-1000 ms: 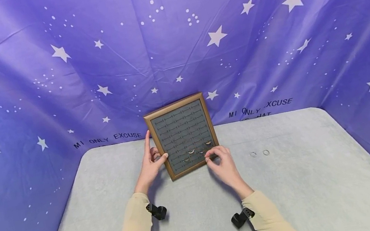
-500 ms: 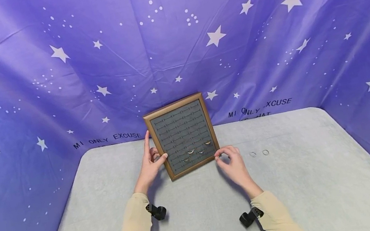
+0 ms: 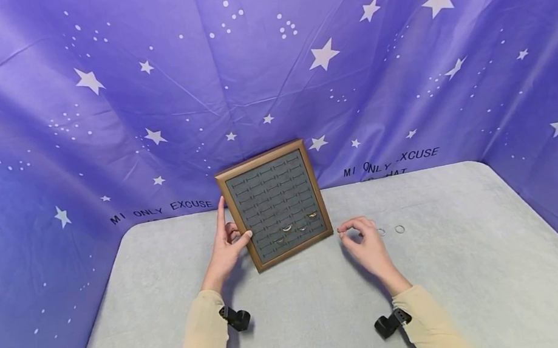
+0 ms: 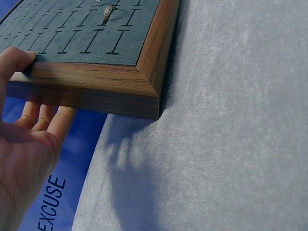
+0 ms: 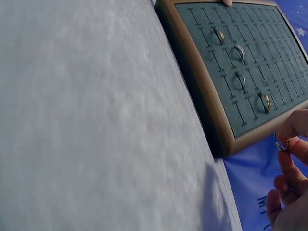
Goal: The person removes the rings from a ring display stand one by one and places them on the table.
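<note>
A wood-framed ring display tray [image 3: 292, 254] with a dark grey-green slotted pad leans back, propped up on the table. My left hand [image 3: 224, 253] grips its left side, thumb on the front and fingers behind. Several rings sit in the lower slots, among them a gold ring [image 5: 266, 102] and a silver ring [image 5: 239, 53]. Just right of the tray's lower right corner is my right hand [image 3: 370, 248]. Its thumb and index finger pinch a small gold-toned ring [image 5: 282, 145], best seen in the right wrist view.
Two more rings lie on the table to the right: a thin ring [image 3: 399, 229] and another [image 3: 382, 232] partly covered by my right hand. The grey tabletop [image 3: 309, 323] meets a purple star-printed cloth [image 3: 247, 50] behind the tray.
My right hand has drawn away from the tray's lower right slots, moving right past its frame with fingertips pinched. My left hand and the tray stay in place.
</note>
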Demonstrator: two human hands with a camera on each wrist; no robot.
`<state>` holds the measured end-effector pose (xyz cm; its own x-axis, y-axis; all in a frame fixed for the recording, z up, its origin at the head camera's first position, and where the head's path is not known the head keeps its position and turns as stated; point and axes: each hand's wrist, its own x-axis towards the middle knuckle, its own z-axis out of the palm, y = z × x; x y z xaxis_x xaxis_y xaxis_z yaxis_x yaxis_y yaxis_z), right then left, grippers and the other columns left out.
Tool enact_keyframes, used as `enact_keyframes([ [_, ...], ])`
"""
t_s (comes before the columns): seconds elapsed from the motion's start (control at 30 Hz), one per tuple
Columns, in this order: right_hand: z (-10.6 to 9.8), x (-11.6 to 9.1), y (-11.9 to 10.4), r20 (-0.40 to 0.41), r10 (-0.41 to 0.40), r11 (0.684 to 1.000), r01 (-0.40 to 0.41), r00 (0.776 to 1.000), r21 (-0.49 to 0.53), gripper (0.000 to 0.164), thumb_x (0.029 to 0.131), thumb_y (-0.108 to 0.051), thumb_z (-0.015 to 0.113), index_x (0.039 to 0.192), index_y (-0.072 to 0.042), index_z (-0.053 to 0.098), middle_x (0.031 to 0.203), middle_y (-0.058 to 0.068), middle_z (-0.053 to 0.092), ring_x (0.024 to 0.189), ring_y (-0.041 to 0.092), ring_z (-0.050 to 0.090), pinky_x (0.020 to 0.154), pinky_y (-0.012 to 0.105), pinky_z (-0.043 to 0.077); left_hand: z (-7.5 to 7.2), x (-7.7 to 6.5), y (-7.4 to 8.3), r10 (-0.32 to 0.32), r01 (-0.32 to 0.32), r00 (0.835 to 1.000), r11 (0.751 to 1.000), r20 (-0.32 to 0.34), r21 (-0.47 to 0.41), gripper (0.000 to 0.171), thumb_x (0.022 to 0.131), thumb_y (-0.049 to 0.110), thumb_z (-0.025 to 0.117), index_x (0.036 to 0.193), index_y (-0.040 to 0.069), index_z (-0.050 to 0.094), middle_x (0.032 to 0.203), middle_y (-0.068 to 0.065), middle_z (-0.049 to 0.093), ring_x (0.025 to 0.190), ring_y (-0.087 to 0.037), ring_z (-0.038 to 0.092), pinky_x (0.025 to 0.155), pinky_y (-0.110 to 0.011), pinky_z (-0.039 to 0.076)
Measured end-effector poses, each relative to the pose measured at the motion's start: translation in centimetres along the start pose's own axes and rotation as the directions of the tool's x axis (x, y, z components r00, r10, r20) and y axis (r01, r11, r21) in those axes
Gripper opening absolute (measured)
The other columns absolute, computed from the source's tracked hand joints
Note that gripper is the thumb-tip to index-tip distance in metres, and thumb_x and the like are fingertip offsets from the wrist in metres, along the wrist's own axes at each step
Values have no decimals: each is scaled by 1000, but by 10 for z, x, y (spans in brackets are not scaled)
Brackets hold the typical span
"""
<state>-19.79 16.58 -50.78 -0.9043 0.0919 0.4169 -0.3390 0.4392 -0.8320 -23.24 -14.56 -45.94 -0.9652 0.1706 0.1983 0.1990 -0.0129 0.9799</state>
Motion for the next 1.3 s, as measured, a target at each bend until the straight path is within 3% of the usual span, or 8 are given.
enact_keyframes([
  [0.4, -25, 2, 17, -45, 1, 999, -4, 999, -47, 9, 77, 5, 68, 83, 0, 68, 94, 16, 62, 93, 36, 47, 76, 39, 35, 0, 1, 0, 5, -5, 1000, 1000, -3, 7, 98, 88, -12, 61, 157, 24, 2, 83, -14, 34, 80, -19, 37, 78, -31, 35],
  [0.7, -48, 0, 27, -46, 13, 995, -17, 999, -94, 8, 78, 4, 67, 84, 0, 69, 95, 16, 62, 91, 33, 47, 75, 33, 35, 0, 0, 1, 5, -5, 1000, 1000, 6, 6, 98, 88, -11, 61, 157, 23, 0, 84, -22, 31, 83, -33, 33, 78, -36, 32],
  [0.93, -69, 0, 31, -21, 21, 990, -24, 1000, -138, 6, 81, 3, 67, 87, 1, 68, 99, 18, 62, 94, 31, 47, 76, 36, 37, 0, 0, 1, 15, -16, 1000, 1000, 10, 22, 98, 88, -10, 62, 157, 24, 1, 84, -25, 29, 82, -33, 33, 77, -33, 33],
  [1.13, -87, 0, 42, -25, 26, 982, -30, 999, -186, 7, 80, 2, 66, 87, 3, 68, 98, 20, 62, 93, 30, 46, 75, 34, 36, 0, 1, 0, 26, -27, 1000, 1000, 12, 8, 98, 88, -11, 62, 157, 23, 1, 83, -25, 28, 84, -42, 30, 79, -37, 32],
  [1.3, -100, 0, 46, -18, 37, 976, -40, 999, -215, 6, 82, 3, 65, 88, 4, 67, 98, 21, 61, 94, 29, 46, 74, 29, 38, -2, 1, -1, 22, -22, 1000, 1000, 10, 20, 98, 88, -10, 62, 157, 23, 1, 84, -19, 31, 83, -34, 33, 79, -35, 33],
])
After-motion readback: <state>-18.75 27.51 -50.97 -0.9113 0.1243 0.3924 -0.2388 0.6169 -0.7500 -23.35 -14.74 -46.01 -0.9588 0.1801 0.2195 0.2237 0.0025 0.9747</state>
